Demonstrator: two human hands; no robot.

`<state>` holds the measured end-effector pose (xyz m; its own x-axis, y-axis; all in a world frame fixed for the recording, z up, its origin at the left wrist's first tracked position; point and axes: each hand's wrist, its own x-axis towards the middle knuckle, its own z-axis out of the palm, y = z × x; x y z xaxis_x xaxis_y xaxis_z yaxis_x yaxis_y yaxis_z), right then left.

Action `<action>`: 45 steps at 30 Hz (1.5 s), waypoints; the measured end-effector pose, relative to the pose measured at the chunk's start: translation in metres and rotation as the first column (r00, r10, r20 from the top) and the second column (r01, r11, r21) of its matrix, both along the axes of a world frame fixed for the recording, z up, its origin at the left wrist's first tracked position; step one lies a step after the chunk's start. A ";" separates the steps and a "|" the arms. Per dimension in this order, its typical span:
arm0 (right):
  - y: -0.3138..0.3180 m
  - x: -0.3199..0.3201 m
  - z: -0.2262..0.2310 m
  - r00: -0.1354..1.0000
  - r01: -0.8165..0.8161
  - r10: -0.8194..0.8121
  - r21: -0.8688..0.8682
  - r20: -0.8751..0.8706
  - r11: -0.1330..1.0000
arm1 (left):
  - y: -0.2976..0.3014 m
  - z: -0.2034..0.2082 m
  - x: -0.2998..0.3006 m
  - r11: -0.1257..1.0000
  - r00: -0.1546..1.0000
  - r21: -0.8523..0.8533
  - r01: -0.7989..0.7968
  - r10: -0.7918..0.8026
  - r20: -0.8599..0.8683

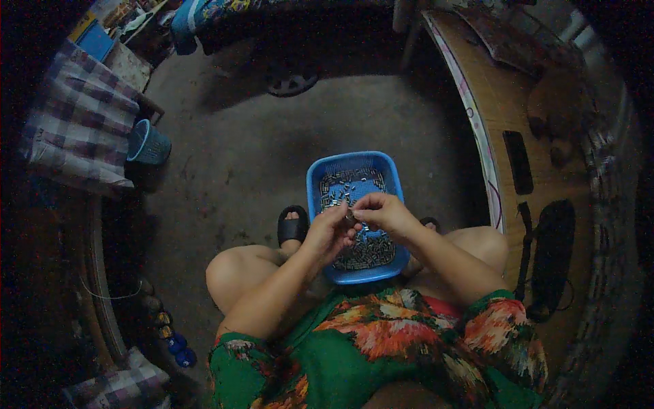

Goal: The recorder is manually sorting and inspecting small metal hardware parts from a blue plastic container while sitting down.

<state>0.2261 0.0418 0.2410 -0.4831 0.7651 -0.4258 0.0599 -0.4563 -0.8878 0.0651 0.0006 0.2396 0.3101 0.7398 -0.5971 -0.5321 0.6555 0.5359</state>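
A blue plastic basket stands between my knees, with many small shiny metal cylinders lying in it, thickest at its near end. Over the middle of the basket my left hand is closed, fingers curled, round a small metal piece near the thumb. My right hand meets it there, thumb and forefinger pinched together at that piece. Whether a second piece is between the right fingertips is too small to tell. The hands hide part of the basket's contents.
To the right runs a wooden bench with a dark phone-like slab and a dark bag-like object. A blue bin stands left, beside checked cloth. A dark wheel-like shape lies on the floor ahead.
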 end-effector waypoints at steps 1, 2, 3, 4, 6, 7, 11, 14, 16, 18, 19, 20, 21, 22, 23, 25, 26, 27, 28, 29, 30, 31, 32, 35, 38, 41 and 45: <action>0.000 0.001 -0.002 1.000 -0.014 0.013 -0.029 -0.023 0.999 | 0.000 -0.002 -0.001 1.000 1.000 0.013 0.016 -0.016 0.024; 0.001 0.001 -0.003 0.999 -0.028 0.026 -0.057 -0.045 0.998 | -0.001 -0.002 -0.001 1.000 1.000 0.013 0.015 -0.015 0.023; 0.001 0.000 -0.003 0.999 -0.029 0.026 -0.056 -0.046 0.998 | -0.002 -0.002 -0.001 1.000 0.999 0.009 0.008 -0.009 0.038; 0.001 0.000 -0.003 0.999 -0.028 0.026 -0.045 -0.041 0.999 | -0.002 -0.003 -0.001 1.000 0.999 0.006 0.001 -0.002 0.053; 0.001 0.000 0.000 0.999 -0.028 0.026 -0.031 -0.037 0.999 | -0.002 -0.007 -0.002 1.000 0.999 0.020 0.009 -0.010 0.045; 0.002 0.001 0.004 0.998 -0.051 0.050 -0.030 -0.027 0.998 | -0.001 -0.007 -0.002 0.999 0.999 0.034 0.019 -0.021 0.038; -0.002 -0.001 -0.005 0.993 0.003 0.008 0.098 -0.117 0.995 | 0.000 -0.002 -0.001 0.998 1.000 0.066 0.007 -0.006 -0.017; 0.001 0.002 0.008 0.999 -0.044 0.044 0.032 0.003 0.999 | -0.001 0.006 0.000 0.995 1.000 0.100 0.013 -0.014 0.004; 0.000 0.000 0.003 0.995 -0.096 0.095 0.066 0.019 0.993 | -0.005 0.006 -0.002 0.999 1.000 0.052 0.013 -0.014 0.015; 0.000 0.005 -0.009 0.994 -0.111 0.109 0.096 0.031 0.989 | -0.005 0.005 0.001 0.994 0.999 0.108 0.031 -0.029 -0.015; -0.002 0.003 -0.004 0.995 -0.099 0.097 0.094 0.028 0.991 | -0.006 0.008 0.000 0.993 0.999 0.116 0.035 -0.031 -0.035; -0.004 0.002 0.001 0.996 -0.086 0.084 0.095 0.024 0.992 | -0.007 0.005 -0.001 0.993 0.995 0.101 0.059 -0.050 -0.086; -0.003 0.001 -0.001 0.995 -0.087 0.082 0.104 0.051 0.991 | -0.007 0.003 -0.002 0.989 0.994 0.134 0.065 -0.053 -0.092; -0.004 0.002 -0.008 0.998 -0.058 0.053 0.139 0.042 0.989 | -0.006 0.001 -0.001 0.983 0.994 0.165 0.080 -0.066 -0.091; -0.007 0.001 -0.012 0.999 -0.036 0.031 0.170 0.028 0.985 | -0.006 -0.002 -0.002 0.991 0.994 0.118 0.070 -0.059 -0.089; -0.013 -0.003 -0.009 0.999 -0.007 0.014 0.227 -0.030 0.974 | -0.007 -0.003 -0.004 0.994 0.998 0.106 0.031 -0.026 -0.048; -0.014 -0.003 -0.005 0.997 -0.014 0.029 0.195 -0.075 0.981 | -0.008 -0.003 -0.005 0.997 1.000 0.078 -0.007 0.008 -0.003; -0.012 -0.002 -0.007 0.997 -0.028 0.040 0.189 -0.059 0.982 | -0.007 -0.012 -0.007 0.994 1.000 0.111 -0.016 0.014 0.015; -0.009 -0.001 -0.002 0.997 -0.024 0.036 0.193 -0.062 0.981 | -0.006 -0.011 -0.006 0.993 1.000 0.115 -0.012 0.010 0.012; -0.006 0.001 0.007 0.998 -0.045 0.048 0.104 -0.032 0.994 | -0.005 -0.009 -0.006 0.989 1.000 0.146 0.021 -0.020 -0.006; -0.005 0.001 0.012 0.998 -0.063 0.063 0.014 -0.002 0.998 | -0.005 -0.006 -0.005 0.983 0.998 0.176 0.053 -0.050 -0.025; -0.006 0.001 0.012 0.998 -0.059 0.059 0.019 -0.003 0.998 | -0.005 -0.003 -0.003 0.982 0.998 0.181 0.058 -0.054 -0.027; -0.010 0.001 0.010 0.998 -0.037 0.041 0.093 -0.045 0.995 | -0.006 0.001 -0.001 0.989 0.999 0.145 0.024 -0.029 0.034; -0.014 -0.001 0.014 0.993 -0.011 0.027 0.131 -0.117 0.991 | -0.009 0.000 -0.001 0.994 0.992 0.112 -0.012 -0.002 0.126; -0.015 0.002 0.017 0.985 -0.012 0.020 0.048 -0.173 0.999 | -0.011 -0.007 -0.002 0.988 0.989 0.156 0.001 -0.024 0.149; -0.006 0.007 0.004 0.987 -0.144 0.144 0.000 -0.074 0.990 | -0.011 0.001 0.000 0.985 0.996 0.171 0.029 -0.044 0.081; 0.012 0.003 -0.013 0.990 -0.126 0.130 0.057 -0.061 0.990 | -0.002 -0.006 0.000 0.977 0.999 0.211 -0.006 -0.001 0.034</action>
